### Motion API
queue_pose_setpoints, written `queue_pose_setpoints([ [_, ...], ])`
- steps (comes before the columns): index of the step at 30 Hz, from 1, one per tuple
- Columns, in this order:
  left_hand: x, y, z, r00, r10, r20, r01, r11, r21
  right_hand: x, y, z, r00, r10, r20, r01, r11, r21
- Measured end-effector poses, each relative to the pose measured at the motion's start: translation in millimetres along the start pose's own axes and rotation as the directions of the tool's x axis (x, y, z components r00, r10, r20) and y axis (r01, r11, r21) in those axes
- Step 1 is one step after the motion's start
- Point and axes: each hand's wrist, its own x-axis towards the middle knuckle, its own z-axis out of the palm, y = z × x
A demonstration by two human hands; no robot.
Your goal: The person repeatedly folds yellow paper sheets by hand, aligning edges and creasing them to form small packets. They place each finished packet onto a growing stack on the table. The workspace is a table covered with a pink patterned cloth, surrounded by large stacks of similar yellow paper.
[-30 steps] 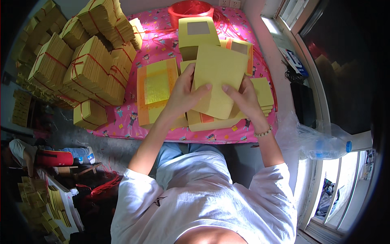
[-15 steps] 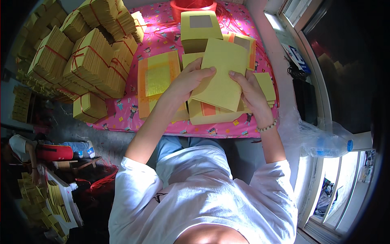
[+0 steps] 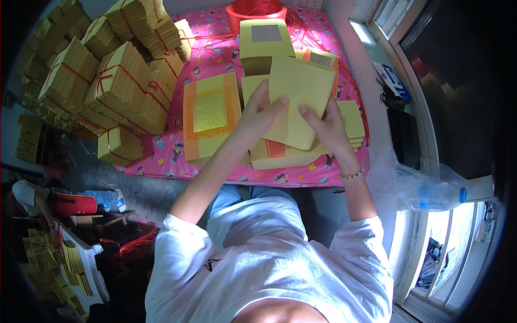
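A thin bundle of plain yellow paper [image 3: 299,102] is held up between my two hands, over the pink table. My left hand [image 3: 259,116] grips its left edge, thumb across the front. On the opposite side, my right hand [image 3: 328,126] presses its thumb on the face, fingers behind; how many sheets it has cannot be made out. Under it lie yellow papers with an orange band [image 3: 276,149]. To the left lies an orange-bordered paper with a gold foil square [image 3: 210,113]. Behind stands a tall yellow paper stack [image 3: 247,47] topped with a silvery square [image 3: 266,33].
Bundles of yellow paper [image 3: 116,81] tied with red string are piled at the left. A red basin [image 3: 256,13] stands at the back. A low yellow stack [image 3: 351,118] lies right. A clear plastic bottle [image 3: 439,196] is beside the window. Another person [image 3: 29,199] works at lower left.
The held paper has turned more upright and shifted slightly down and right. My hands still grip both sides. My view has moved a little.
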Motion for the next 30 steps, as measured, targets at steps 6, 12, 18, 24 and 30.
queue_pose_setpoints([
  [6, -6, -24, 8, 0.967, 0.252, 0.025, -0.252, 0.968, 0.008, -10, 1, 0, 0.998, 0.011, -0.065, -0.008, 0.999, 0.05],
  [12, -15, -24, 7, 0.955, 0.287, 0.067, -0.29, 0.957, 0.024, -21, 1, 6, 0.991, -0.09, -0.096, 0.095, 0.994, 0.051],
  [18, -18, -24, 17, 0.942, 0.334, 0.005, -0.334, 0.943, -0.005, -23, -7, 8, 0.993, -0.069, -0.092, 0.073, 0.997, 0.041],
  [24, -14, -19, 16, 0.976, 0.22, -0.005, -0.219, 0.969, -0.115, -20, -9, 7, 0.993, 0.011, -0.114, -0.007, 0.999, 0.043],
  [30, 3, -11, 4, 0.998, -0.07, -0.007, 0.069, 0.989, -0.131, -3, -10, 2, 0.993, 0.095, -0.076, -0.093, 0.995, 0.029],
])
